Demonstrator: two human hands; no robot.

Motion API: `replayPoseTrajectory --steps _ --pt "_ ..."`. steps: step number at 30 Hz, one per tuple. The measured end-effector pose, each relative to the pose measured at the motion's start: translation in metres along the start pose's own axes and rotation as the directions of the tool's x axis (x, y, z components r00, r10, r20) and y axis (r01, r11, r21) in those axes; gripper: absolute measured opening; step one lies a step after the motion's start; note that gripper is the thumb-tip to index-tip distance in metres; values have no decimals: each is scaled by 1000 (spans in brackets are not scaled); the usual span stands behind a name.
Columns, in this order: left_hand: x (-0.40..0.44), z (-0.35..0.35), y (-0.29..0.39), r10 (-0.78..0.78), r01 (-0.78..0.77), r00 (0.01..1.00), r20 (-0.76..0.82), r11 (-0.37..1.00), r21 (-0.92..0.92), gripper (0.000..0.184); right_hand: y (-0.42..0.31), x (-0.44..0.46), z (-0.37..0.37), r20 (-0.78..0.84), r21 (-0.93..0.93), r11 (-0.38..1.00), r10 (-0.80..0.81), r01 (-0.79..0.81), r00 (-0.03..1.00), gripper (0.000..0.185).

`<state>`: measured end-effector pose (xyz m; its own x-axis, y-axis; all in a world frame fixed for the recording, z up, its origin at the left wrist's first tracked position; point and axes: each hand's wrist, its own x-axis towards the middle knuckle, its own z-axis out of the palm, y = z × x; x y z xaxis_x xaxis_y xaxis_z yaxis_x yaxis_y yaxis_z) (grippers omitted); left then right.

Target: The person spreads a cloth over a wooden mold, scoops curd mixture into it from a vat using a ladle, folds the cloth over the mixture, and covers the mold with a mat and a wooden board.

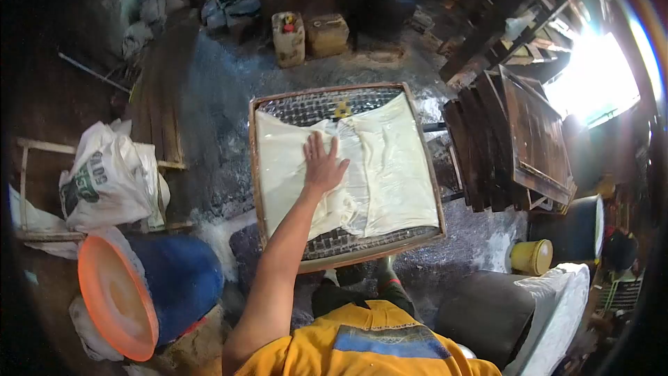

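My left hand [324,165] lies flat with its fingers spread on a wet, cream-white sheet [278,167], near the sheet's inner edge. A second white sheet [400,167] lies to the right, wrinkled where the two meet. Both rest on a dark woven mesh in a rectangular wooden frame [256,181]. Mesh shows at the top and along the bottom, with a small yellow mark [342,109] near the top. My right hand is not in view.
A blue barrel [181,282] with an orange rim and a white sack [108,177] stand left. Dark wooden frames [532,139] lean at the right, above a yellow bucket [532,257] and a grey drum [487,313]. Two jerrycans [289,45] stand beyond the frame.
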<state>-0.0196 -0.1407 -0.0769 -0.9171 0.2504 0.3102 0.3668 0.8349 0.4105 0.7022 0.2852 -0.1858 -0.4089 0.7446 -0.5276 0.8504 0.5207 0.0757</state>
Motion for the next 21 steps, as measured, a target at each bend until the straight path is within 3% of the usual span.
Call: replayPoseTrajectory --steps 2,4,5,6,7,8,9,10,11,12,13,14,15,16,17,19,20,21 --pt "1 4 -10 -15 14 1000 -22 998 -59 66 -40 7 -22 12 78 997 29 -30 1000 23" --pt "17 14 -35 21 -83 966 -258 969 -233 57 -71 39 -45 -81 60 993 -96 101 992 23" --pt "24 9 -43 -123 62 977 -175 947 -316 55 -79 76 -48 -227 -1 992 -121 123 966 23" --pt "36 15 -53 -278 206 954 -110 876 -435 55 -76 116 -56 -393 65 922 -328 382 859 19" --pt "47 -7 -39 -381 304 924 -31 782 -545 52 -93 142 -90 -474 161 919 -248 361 845 16" --pt "63 7 -64 -301 249 943 -139 920 -304 49 -121 154 -139 -669 168 887 -217 429 711 15" --pt "76 -15 -50 -158 118 963 -218 975 -187 44 -137 180 -190 -739 195 864 -182 464 649 14" --pt "92 -30 -32 -146 125 964 -224 987 -103 41 -132 225 -218 -822 180 900 -84 396 563 21" --pt "113 -35 -8 -132 131 963 -233 991 -19 38 -128 267 -260 -819 240 931 43 273 572 34" --pt "125 -41 17 -149 140 966 -210 988 -58 37 -130 288 -307 -806 278 932 95 232 585 40" --pt "142 -41 41 -166 151 969 -184 984 -96 35 -123 330 -340 -974 -153 987 -158 47 160 37" --pt "173 -21 54 -52 8 978 -204 977 -212 36 -129 357 -401 -989 27 979 -3 201 147 32" --pt "188 -15 88 -13 -27 989 -147 965 -262 35 -143 350 -464 -971 190 923 126 335 203 28" --pt "199 -10 138 22 -51 995 -97 947 -316 35 -141 366 -510 -996 -61 947 -79 315 45 27" --pt "207 -4 188 57 -71 997 -48 927 -369 34 -150 366 -545 -1000 8 905 1 425 16 27" --pt "213 17 280 23 119 972 233 808 -577 30 -157 409 -592 -972 212 895 153 392 175 41" --pt "217 60 290 100 111 961 257 712 -694 26 -164 416 -606 -898 349 868 202 354 392 43" --pt "213 76 323 102 258 904 416 646 -719 29 -172 417 -620 -775 472 834 236 287 587 46"
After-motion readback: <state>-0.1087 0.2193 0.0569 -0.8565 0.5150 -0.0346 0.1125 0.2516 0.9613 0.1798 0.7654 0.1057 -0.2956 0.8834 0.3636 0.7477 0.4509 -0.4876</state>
